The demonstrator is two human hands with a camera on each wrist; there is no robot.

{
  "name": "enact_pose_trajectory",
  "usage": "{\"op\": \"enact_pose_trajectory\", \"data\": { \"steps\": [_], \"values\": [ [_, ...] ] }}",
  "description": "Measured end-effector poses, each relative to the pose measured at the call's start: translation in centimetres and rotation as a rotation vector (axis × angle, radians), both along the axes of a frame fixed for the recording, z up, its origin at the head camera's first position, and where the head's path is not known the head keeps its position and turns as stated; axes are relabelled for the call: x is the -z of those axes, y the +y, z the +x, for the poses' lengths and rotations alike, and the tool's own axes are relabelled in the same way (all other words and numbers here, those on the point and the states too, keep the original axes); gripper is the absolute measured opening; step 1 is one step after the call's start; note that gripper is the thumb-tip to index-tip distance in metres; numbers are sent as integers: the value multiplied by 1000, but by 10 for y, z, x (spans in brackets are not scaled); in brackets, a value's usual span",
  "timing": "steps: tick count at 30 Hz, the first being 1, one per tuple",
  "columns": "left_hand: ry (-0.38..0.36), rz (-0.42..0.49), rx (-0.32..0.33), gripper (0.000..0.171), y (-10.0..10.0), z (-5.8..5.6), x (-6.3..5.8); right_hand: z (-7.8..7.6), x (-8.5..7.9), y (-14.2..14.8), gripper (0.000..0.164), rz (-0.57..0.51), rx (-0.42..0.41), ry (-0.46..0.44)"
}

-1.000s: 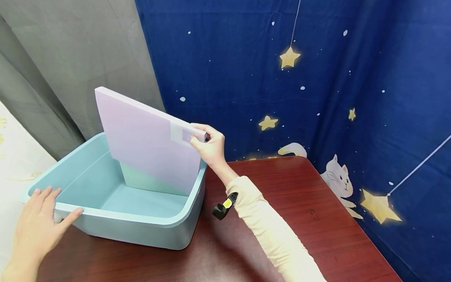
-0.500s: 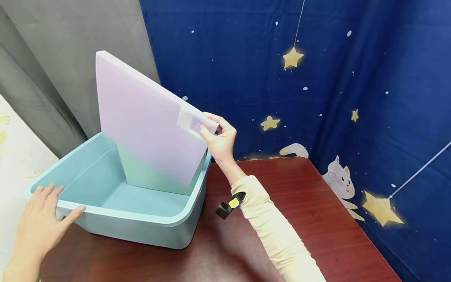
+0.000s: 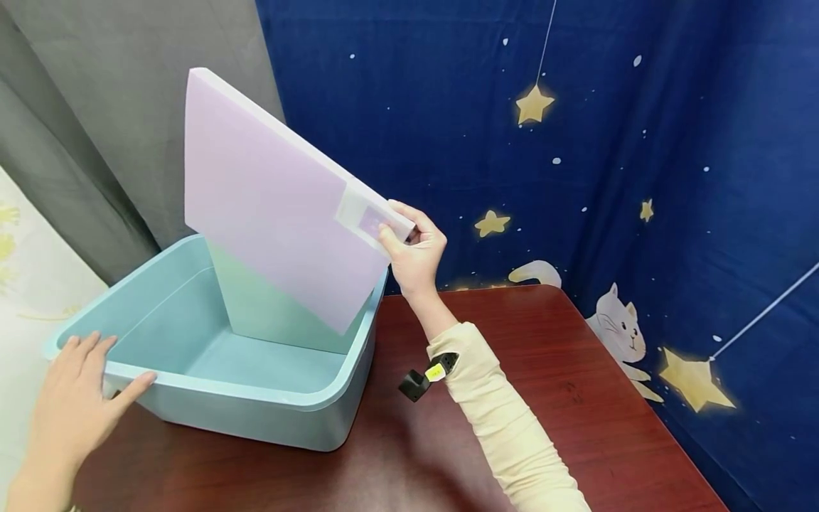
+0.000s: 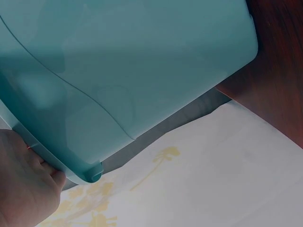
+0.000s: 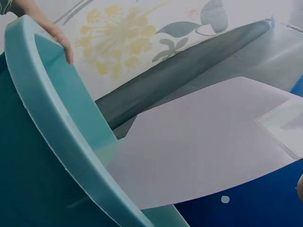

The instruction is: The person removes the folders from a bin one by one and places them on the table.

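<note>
My right hand (image 3: 417,245) pinches the corner of a lilac file folder (image 3: 269,192), thumb on the front near a clear label pocket and fingers behind. The folder is held tilted above the blue plastic tub (image 3: 224,387), its lower edge overlapping the tub's inside. Behind it a mint green panel (image 3: 269,306), like a second folder, stands in the tub, its upper part hidden. My left hand (image 3: 77,398) grips the tub's near left corner, fingers over the rim. In the right wrist view the folder (image 5: 203,146) slants out past the tub's rim (image 5: 61,118).
A dark red wooden table (image 3: 512,355) carries the tub and reaches right to its corner. Behind hang a grey curtain (image 3: 141,107) and a blue curtain (image 3: 416,107) with stars. White patterned cloth (image 3: 38,270) lies at the left.
My right hand has moved up and to the right, lifting the lilac folder higher out of the tub and tilting it more. The left hand and tub stay put.
</note>
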State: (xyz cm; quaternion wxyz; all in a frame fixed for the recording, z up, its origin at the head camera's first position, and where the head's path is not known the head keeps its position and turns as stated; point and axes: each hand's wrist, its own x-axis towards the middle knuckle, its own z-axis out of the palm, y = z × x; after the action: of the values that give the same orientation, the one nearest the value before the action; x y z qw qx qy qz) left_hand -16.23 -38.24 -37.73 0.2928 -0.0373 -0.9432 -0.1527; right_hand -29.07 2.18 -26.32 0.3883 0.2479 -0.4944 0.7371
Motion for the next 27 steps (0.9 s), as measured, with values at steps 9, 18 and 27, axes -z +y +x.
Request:
{"op": "enact_pose_trajectory", "data": {
  "steps": [9, 18, 27],
  "values": [
    [-12, -3, -2, 78, -1, 0, 1, 1, -4, 12, 29, -73, 22, 51],
    [-19, 7, 2, 78, -1, 0, 1, 1, -6, 27, 30, -120, 44, 52],
    [-14, 13, 5, 79, -1, 0, 2, 3, -10, 37, 34, -202, 37, 28]
  ]
}}
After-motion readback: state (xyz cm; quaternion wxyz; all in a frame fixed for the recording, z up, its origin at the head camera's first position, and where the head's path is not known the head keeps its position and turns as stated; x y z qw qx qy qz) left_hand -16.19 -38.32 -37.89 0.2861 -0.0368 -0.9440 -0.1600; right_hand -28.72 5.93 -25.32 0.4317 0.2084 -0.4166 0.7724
